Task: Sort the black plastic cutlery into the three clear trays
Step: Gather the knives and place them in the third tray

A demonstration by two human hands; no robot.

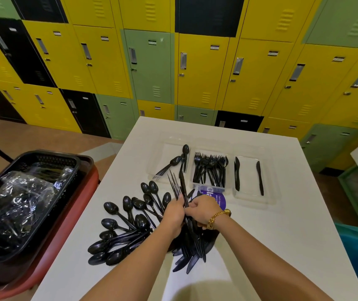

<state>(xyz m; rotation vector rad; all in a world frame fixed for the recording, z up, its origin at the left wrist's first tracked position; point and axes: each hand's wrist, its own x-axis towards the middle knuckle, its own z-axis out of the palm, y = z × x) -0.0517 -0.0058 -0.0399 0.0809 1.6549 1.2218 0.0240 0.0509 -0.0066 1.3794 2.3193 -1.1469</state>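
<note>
Three clear trays stand in a row on the white table [282, 235]: the left tray [165, 153] holds a few spoons, the middle tray [208, 186] is packed with forks [210, 168], and the right tray [249, 196] holds knives [259, 178]. In front of them, a bundle of black knives [179, 185] is gripped between my left hand [173, 213] and my right hand [202, 208], blades pointing down toward me. Loose black spoons [128, 227] fan out to the left of my hands. More knives [186, 259] lie beneath my wrists.
A black basket [50, 161] with clear plastic wrapping and more cutlery sits on a red chair [65, 231] left of the table. A purple card [221, 199] lies under the middle tray's front. Coloured lockers [152, 68] line the far wall.
</note>
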